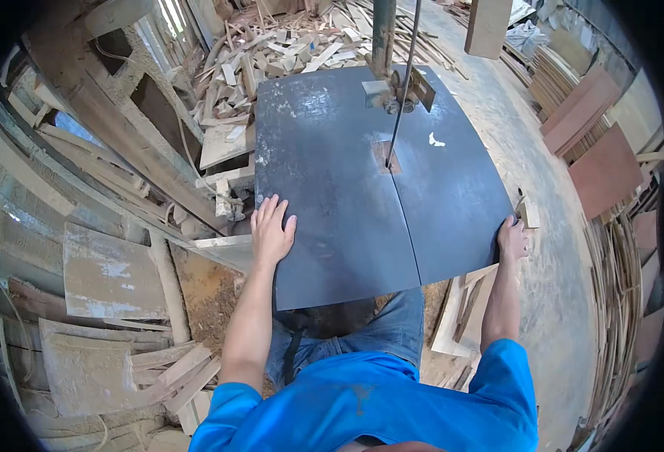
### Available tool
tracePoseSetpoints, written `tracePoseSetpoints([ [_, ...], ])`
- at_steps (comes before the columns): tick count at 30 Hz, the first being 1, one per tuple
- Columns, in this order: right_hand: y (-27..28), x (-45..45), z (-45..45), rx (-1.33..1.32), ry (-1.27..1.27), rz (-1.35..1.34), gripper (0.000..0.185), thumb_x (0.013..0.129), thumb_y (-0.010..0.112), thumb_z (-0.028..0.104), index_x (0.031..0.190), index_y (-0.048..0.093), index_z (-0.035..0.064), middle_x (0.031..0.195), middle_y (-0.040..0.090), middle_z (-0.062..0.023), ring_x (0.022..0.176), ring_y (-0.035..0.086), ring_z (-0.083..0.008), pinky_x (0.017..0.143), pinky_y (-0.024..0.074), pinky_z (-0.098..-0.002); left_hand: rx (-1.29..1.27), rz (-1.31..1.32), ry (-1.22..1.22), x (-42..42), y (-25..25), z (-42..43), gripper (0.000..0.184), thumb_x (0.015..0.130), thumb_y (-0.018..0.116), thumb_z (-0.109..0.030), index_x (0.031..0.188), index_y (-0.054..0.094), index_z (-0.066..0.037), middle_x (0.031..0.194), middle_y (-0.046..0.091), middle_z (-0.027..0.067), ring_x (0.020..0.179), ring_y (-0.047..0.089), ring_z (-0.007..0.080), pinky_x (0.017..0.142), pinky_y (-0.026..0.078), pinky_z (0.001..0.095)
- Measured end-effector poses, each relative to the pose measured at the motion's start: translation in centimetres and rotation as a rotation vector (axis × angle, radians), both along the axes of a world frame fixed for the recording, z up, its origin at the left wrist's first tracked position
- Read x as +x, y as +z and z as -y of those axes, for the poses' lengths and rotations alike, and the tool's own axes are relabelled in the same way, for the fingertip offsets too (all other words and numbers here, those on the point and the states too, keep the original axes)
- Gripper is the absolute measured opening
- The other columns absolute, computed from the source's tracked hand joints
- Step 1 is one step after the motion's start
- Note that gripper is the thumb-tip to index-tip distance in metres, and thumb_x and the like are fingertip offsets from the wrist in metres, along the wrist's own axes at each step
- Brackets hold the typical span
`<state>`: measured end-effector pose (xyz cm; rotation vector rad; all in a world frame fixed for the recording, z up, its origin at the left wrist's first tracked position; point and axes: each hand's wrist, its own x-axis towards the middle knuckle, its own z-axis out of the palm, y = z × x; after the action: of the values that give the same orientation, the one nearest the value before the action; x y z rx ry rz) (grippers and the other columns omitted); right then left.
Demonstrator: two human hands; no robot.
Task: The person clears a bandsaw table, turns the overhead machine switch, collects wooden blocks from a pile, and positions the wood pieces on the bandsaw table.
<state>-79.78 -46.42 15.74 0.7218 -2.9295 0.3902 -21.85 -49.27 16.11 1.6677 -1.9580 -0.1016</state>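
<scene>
A dark metal bandsaw table [332,218] lies in front of me, with a slit running from its near edge to the blade [397,128]. My left hand [273,232] rests flat on the table's left edge, fingers stretched forward and thumb apart, holding nothing. At the right edge, my right hand [512,239] curls round the rim, its fingers partly hidden over the side. Just beyond that hand sits a small wooden block [528,212]; whether they touch I cannot tell. The blade passes through a reddish-brown insert [385,157] below the guide assembly [400,92].
Offcuts [302,56] are heaped behind the table. The dusty saw frame [114,113] stands at the left, above dusty boards [114,275]. Stacked panels [607,173] and thin strips [614,286] line the right side. Wood pieces [464,313] lie below the table's near right corner.
</scene>
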Motion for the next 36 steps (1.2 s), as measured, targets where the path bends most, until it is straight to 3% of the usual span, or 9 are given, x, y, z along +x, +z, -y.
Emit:
tracePoseSetpoints([
  [3,-9.3,-7.8,-0.2,0.099,0.283,-0.577,0.038,0.1,0.048,0.047,0.094,0.065,0.0133,0.091,0.068,-0.0102,0.081,0.067,-0.0282,0.061,0.0508,-0.0418,0.006,0.022,0.042,-0.1,0.5,0.6,0.041,0.088,0.063,-0.03,0.123,0.066,-0.008,0.142,0.056,0.0169,0.139,0.043,0.0354,0.115,0.028,0.0543],
  [4,-9.9,-7.9,0.1,-0.218,0.414,-0.699,0.036,0.101,0.048,0.044,0.092,0.067,0.014,0.086,0.066,-0.0114,0.075,0.064,-0.0279,0.062,0.0502,-0.0415,0.033,0.007,0.057,-0.5,1.8,0.2,0.043,0.087,0.064,-0.031,0.124,0.066,-0.009,0.142,0.056,0.0169,0.139,0.045,0.0346,0.115,0.029,0.055],
  [8,-2.6,-2.8,0.4,0.177,0.099,-0.124,0.05,0.103,0.043,0.05,0.135,0.055,0.014,0.134,0.061,-0.0104,0.117,0.062,-0.0302,0.099,0.048,-0.0556,-0.067,0.06,0.042,-0.3,-0.6,0.5,0.044,0.092,0.063,-0.033,0.128,0.064,-0.008,0.145,0.054,0.0149,0.139,0.044,0.033,0.114,0.031,0.0541],
  [13,-2.9,-1.3,-1.1,0.15,-0.033,0.084,0.054,0.104,0.032,0.054,0.143,0.047,0.02,0.147,0.051,-0.0063,0.135,0.049,-0.0281,0.102,0.038,-0.0688,-0.059,0.05,0.012,-0.1,-2.5,-0.2,0.045,0.095,0.061,-0.034,0.132,0.062,-0.008,0.147,0.052,0.0152,0.142,0.042,0.0323,0.116,0.03,0.0498],
  [19,-6.1,-2.3,-1.0,0.067,-0.003,-0.093,0.05,0.102,0.037,0.056,0.137,0.054,0.0251,0.126,0.062,-0.0149,0.115,0.063,-0.0335,0.086,0.0506,-0.0598,-0.049,0.069,0.032,0.3,-2.7,-0.2,0.044,0.096,0.059,-0.033,0.132,0.062,-0.008,0.148,0.051,0.0151,0.142,0.042,0.0321,0.118,0.028,0.0506],
  [25,-4.2,-0.9,-3.0,-0.038,-0.059,-0.598,0.058,0.095,0.055,0.045,0.121,0.061,-0.006,0.095,0.071,-0.0191,0.086,0.071,-0.0372,0.076,0.0563,-0.047,-0.129,0.019,0.012,-0.5,-0.9,-0.8,0.038,0.088,0.065,-0.025,0.121,0.067,-0.006,0.138,0.059,0.0182,0.134,0.05,0.0348,0.112,0.035,0.0526],
  [28,5.4,11.9,-9.0,-0.295,0.348,-0.155,0.035,0.094,0.055,0.021,0.117,0.063,-0.0045,0.116,0.066,-0.0269,0.102,0.065,-0.0426,0.089,0.0515,-0.0482,-0.169,0.015,0.016,-0.1,-1.8,-0.6,0.038,0.091,0.065,-0.025,0.123,0.066,-0.006,0.139,0.058,0.0172,0.136,0.048,0.0351,0.114,0.032,0.0525],
  [30,2.2,18.4,-11.0,-0.635,0.66,-0.005,0.013,0.084,0.062,0.006,0.097,0.065,0.0022,0.087,0.064,-0.0189,0.084,0.062,-0.0391,0.077,0.0483,-0.0497,-0.129,-0.011,0.042,-0.2,-1.3,-0.5,0.038,0.092,0.064,-0.025,0.125,0.065,-0.006,0.14,0.058,0.0163,0.137,0.046,0.0349,0.115,0.031,0.0515],
  [36,0.0,34.4,-13.0,-0.459,1.306,0.164,0.041,0.084,0.067,0.014,0.123,0.065,0.0064,0.143,0.056,-0.0123,0.138,0.048,-0.0343,0.114,0.0286,-0.059,-0.095,0.028,0.112,-0.7,-1.3,2.4,0.036,0.096,0.057,-0.02,0.129,0.063,-0.007,0.145,0.052,0.0164,0.139,0.043,0.0351,0.116,0.031,0.0512],
])
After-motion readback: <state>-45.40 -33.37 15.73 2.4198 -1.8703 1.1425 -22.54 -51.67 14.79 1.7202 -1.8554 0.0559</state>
